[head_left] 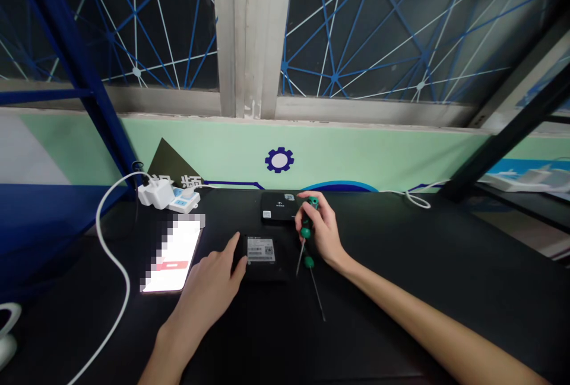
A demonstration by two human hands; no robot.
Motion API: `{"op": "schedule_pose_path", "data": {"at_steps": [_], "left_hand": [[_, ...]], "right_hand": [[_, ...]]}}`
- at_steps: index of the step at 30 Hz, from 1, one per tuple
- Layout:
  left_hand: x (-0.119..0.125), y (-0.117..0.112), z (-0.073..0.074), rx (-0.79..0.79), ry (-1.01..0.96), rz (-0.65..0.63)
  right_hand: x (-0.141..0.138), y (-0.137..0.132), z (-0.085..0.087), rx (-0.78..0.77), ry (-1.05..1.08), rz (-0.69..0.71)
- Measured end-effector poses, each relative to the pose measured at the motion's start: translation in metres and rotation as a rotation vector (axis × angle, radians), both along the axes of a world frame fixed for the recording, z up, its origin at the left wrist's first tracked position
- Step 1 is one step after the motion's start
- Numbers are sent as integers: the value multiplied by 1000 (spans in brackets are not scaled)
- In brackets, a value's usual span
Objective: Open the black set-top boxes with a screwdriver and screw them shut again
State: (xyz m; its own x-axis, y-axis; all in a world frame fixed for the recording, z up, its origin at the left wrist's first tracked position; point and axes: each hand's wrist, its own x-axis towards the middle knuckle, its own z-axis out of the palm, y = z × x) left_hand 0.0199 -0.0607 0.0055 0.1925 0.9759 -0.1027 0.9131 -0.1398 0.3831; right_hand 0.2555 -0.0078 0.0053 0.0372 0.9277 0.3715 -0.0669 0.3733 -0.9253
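Note:
A flat black box (262,272) with a white printed label lies on the black tabletop in front of me. My left hand (218,269) is at the box's left side, index finger and thumb stretched out and apart at its edge. My right hand (321,227) is closed around the green-and-black handle of a screwdriver (306,233), whose shaft points down towards the tabletop, right of the box. Just below it lies a second screwdriver (317,290) with a green collar; its handle is mostly hidden by my right hand. Behind stands another black box (278,208), close to my right fingers.
A lit phone (173,257) lies left of my left hand. Behind it is a white power strip (183,199) with a plugged-in adapter (155,193) and a white cable (127,278) running forward. Another white cable (416,199) loops at the back right, near the wall.

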Motion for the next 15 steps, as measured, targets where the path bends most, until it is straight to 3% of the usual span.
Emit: {"op": "schedule_pose_path", "data": {"at_steps": [5,9,15], "left_hand": [[1,0,1,-8,-14,46],[2,1,0,30,19,50],[2,1,1,18,25,44]], "right_hand": [[1,3,-3,-26,-102,-54],[1,3,-9,83,-316,-197],[1,5,-15,150,-526,-269]]}}
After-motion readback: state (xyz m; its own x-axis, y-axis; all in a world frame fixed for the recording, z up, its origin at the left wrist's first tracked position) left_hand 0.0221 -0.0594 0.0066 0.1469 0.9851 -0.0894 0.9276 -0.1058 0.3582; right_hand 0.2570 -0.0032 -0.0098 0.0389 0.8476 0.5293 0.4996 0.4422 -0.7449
